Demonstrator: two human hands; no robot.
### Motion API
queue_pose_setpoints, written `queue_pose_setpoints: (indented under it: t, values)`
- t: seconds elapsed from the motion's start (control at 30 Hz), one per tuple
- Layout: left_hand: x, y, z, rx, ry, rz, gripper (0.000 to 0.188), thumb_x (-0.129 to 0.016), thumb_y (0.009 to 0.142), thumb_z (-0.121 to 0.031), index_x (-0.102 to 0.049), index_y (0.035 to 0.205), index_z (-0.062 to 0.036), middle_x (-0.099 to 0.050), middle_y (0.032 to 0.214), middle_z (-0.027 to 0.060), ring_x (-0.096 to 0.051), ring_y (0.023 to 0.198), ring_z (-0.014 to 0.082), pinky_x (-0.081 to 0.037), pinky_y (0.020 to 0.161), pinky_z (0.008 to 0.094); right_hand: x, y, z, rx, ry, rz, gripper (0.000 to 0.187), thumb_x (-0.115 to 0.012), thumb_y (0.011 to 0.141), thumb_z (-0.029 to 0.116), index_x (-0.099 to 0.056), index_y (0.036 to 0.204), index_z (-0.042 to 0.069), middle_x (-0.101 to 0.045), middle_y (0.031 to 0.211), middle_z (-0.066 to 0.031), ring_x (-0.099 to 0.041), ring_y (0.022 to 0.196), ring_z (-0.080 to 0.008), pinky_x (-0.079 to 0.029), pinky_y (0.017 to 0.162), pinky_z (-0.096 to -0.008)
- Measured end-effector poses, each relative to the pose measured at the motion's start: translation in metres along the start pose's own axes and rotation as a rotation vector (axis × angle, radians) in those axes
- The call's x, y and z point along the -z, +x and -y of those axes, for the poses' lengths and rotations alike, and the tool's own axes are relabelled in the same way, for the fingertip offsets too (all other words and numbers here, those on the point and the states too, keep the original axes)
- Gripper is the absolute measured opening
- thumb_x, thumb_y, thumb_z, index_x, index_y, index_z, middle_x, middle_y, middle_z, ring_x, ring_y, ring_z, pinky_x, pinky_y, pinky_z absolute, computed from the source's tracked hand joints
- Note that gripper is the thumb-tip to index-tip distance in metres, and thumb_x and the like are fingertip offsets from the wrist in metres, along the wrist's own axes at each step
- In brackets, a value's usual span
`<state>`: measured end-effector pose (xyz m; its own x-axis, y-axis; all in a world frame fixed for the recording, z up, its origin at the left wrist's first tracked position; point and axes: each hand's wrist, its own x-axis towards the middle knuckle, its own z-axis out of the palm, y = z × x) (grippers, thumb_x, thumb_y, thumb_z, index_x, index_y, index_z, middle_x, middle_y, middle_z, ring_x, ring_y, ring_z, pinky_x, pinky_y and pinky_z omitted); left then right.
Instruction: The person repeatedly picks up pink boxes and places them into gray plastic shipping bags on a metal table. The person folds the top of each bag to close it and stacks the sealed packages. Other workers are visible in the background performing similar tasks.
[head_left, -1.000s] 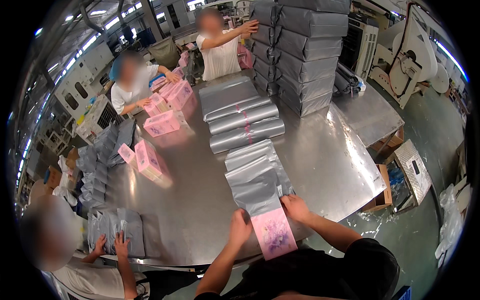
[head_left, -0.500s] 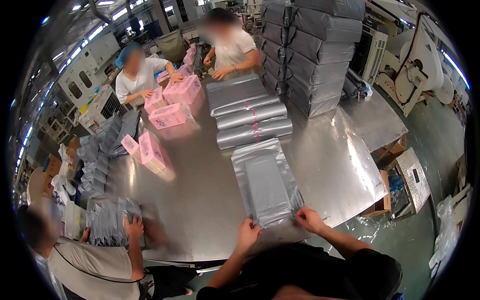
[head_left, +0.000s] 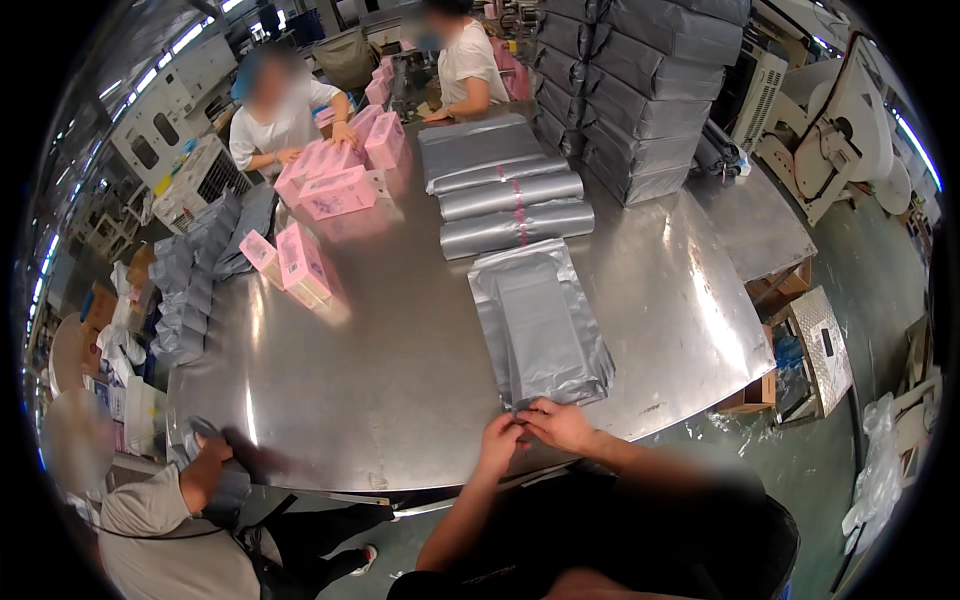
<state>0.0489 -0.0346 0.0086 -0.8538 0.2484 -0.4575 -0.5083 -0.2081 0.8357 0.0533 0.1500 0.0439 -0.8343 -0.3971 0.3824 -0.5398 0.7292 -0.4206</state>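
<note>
A flat grey plastic bag (head_left: 540, 325) lies in front of me on the metal table, a rectangular shape showing through its upper film. At its near left corner my left hand (head_left: 500, 443) pinches the edge, thumb and fingers closed. Right beside it my right hand (head_left: 560, 425) is closed on the same corner, its fingertips touching those of the left. The fingers partly hide the pinched film. Beyond the bag lie rolled grey film bundles (head_left: 515, 229) with pink marks, and a flat grey stack (head_left: 480, 152) behind them.
Tall stacks of grey wrapped packs (head_left: 650, 110) stand at the back right. Pink packs (head_left: 338, 192) sit at the far left, where a person in a blue cap handles them. Another person (head_left: 150, 500) bends at the table's left corner, near grey bags (head_left: 182, 300).
My right hand has moved from the bag's near right corner to its near left one, joining my left. The person at left has shifted the grey bags off the table corner. Pink packs were regrouped.
</note>
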Motion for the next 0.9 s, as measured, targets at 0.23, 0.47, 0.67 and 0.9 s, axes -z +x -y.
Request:
queue_pose_setpoints:
  t: [0.23,0.47,0.67,0.9]
  values:
    - [0.000,0.003,-0.018,0.232,-0.053,-0.038,0.022,-0.058,0.102,-0.018,-0.066,0.114,-0.0016,-0.071,0.102,0.0087,-0.070,0.088,0.0193,-0.059,0.070,0.0348,-0.026,-0.027,0.014,-0.083,-0.072,-0.031,0.010,-0.074,0.089,0.021,-0.069,0.094,0.015,-0.063,0.097,-0.0031,-0.068,0.069,-0.0233,-0.056,0.057,-0.0353]
    - [0.022,0.013,0.004,0.096,0.261,-0.028,0.029,-0.055,0.105,-0.025,-0.067,0.112,-0.0001,-0.072,0.097,0.0089,-0.070,0.081,0.0178,-0.056,0.064,0.0324,-0.010,0.006,0.012,-0.119,0.084,-0.149,0.017,-0.071,0.091,0.024,-0.070,0.105,0.013,-0.064,0.099,-0.0044,-0.070,0.080,-0.0258,-0.059,0.064,-0.0389]
    - [0.008,0.008,-0.027,0.150,0.162,-0.043,0.048,-0.050,0.105,-0.042,-0.067,0.108,0.0024,-0.072,0.096,0.0097,-0.069,0.080,0.0185,-0.057,0.064,0.0319,-0.027,0.005,0.007,-0.186,0.004,-0.001,0.015,-0.071,0.090,0.023,-0.069,0.103,0.016,-0.063,0.098,-0.0023,-0.069,0.076,-0.0270,-0.058,0.061,-0.0400]
    - [0.008,0.020,-0.025,0.164,0.319,-0.059,0.031,-0.059,0.100,-0.029,-0.070,0.098,-0.0003,-0.072,0.088,0.0071,-0.066,0.072,0.0145,-0.052,0.058,0.0277,-0.038,-0.010,0.008,-0.077,-0.057,-0.109,0.011,-0.072,0.087,0.022,-0.064,0.093,0.016,-0.057,0.091,-0.0021,-0.067,0.070,-0.0259,-0.057,0.057,-0.0380]
